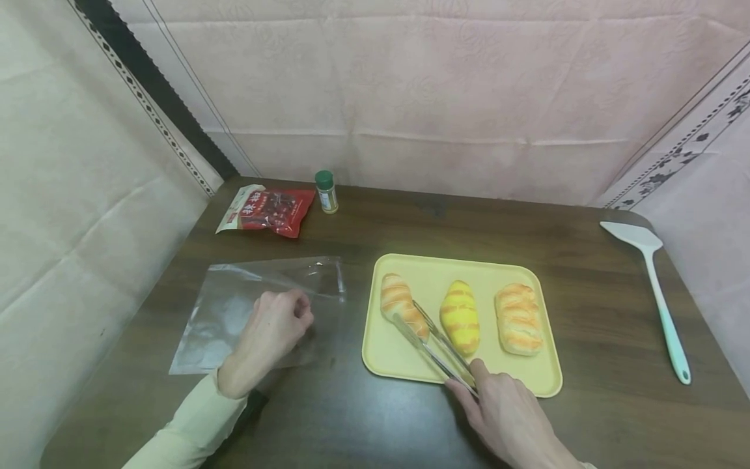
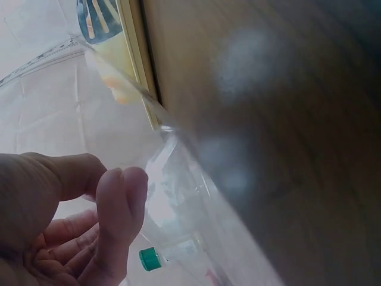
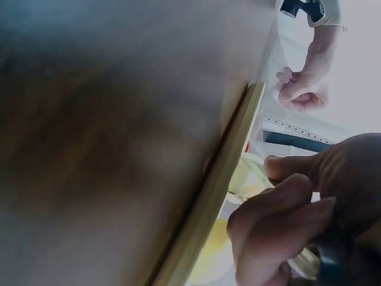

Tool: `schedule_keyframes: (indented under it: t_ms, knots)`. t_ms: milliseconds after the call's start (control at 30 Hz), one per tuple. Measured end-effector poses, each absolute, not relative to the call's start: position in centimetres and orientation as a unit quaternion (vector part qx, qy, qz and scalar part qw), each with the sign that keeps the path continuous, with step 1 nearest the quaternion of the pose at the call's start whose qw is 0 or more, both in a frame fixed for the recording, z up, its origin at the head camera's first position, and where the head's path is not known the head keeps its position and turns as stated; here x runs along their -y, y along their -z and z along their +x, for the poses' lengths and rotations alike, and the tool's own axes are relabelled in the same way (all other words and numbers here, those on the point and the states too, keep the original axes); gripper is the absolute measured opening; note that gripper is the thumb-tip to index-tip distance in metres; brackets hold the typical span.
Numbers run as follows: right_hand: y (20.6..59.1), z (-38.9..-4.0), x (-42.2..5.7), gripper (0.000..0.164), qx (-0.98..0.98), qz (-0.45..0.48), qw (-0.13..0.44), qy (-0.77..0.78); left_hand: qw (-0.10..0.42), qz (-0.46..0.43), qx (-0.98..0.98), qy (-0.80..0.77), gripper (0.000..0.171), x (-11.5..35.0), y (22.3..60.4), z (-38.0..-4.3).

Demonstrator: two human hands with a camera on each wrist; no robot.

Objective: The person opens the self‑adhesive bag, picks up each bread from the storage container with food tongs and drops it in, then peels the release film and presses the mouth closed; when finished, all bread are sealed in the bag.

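My right hand (image 1: 508,413) grips metal tongs (image 1: 448,357). The tips of the tongs lie on either side of a striped brown bread roll (image 1: 398,296) at the left of a pale yellow tray (image 1: 375,365). Beside it on the tray are a yellow bread roll (image 1: 459,317) and a golden bread loaf (image 1: 518,319). Left of the tray, a clear plastic bag (image 1: 205,326) is spread on the table. Over it, my left hand (image 1: 272,332) pinches the bag's film between thumb and forefinger. In the left wrist view, the clear film (image 2: 166,196) rises near those fingertips.
A red snack packet (image 1: 269,210) and a small green-capped bottle (image 1: 326,193) stand toward the back left of the brown table (image 1: 597,312). A white and mint-green spatula (image 1: 656,286) lies at the right. Pale cloth (image 1: 410,85) hangs around the back and sides.
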State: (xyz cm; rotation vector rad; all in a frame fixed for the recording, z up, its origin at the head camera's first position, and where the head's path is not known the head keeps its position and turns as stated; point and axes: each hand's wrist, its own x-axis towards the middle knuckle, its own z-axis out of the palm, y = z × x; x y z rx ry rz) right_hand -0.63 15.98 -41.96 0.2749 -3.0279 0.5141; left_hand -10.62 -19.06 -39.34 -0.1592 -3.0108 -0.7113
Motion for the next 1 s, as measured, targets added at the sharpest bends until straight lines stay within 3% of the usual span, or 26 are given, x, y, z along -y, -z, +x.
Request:
schedule_keyframes:
  t_ms: [367, 733, 1000]
  knots:
    - [40.5, -1.4, -15.8, 0.037, 0.975, 0.143, 0.073, -0.155, 0.075, -0.086, 0.972, 0.204, 0.005, 18.8, 39.4, -10.0]
    - [37.4, -3.1, -13.2, 0.036, 0.969, 0.193, 0.007, -0.151, 0.128, -0.109, 0.968, 0.189, 0.006, 18.6, 39.6, -9.6]
    - [37.3, -4.6, -11.7, 0.039, 0.962, 0.236, 0.006, -0.136, 0.217, -0.145, 0.952, 0.161, 0.007, 18.2, 39.8, -9.2]
